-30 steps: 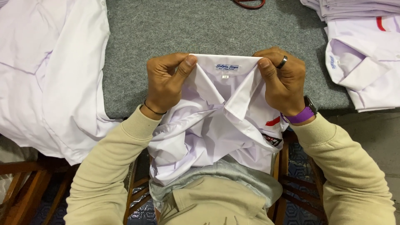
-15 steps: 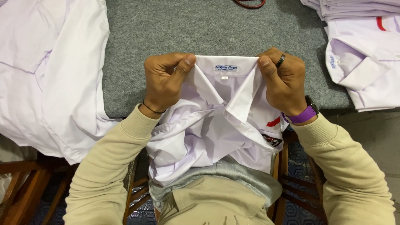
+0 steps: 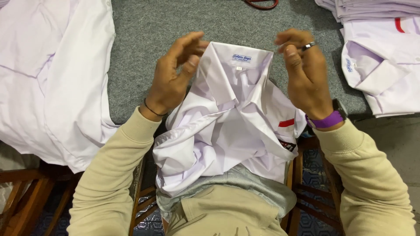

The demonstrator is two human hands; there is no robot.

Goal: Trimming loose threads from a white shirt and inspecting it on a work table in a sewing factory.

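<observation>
Head view shows a white collared shirt (image 3: 236, 131) bunched in the person's lap at the edge of the grey table (image 3: 144, 35), its collar lifted. The left hand (image 3: 173, 78) pinches one collar corner with fingers loosely spread; the right hand (image 3: 306, 74) pinches the other. It looks light, soft and floppy, so the stiffer collar seems the best place to hold it.
</observation>
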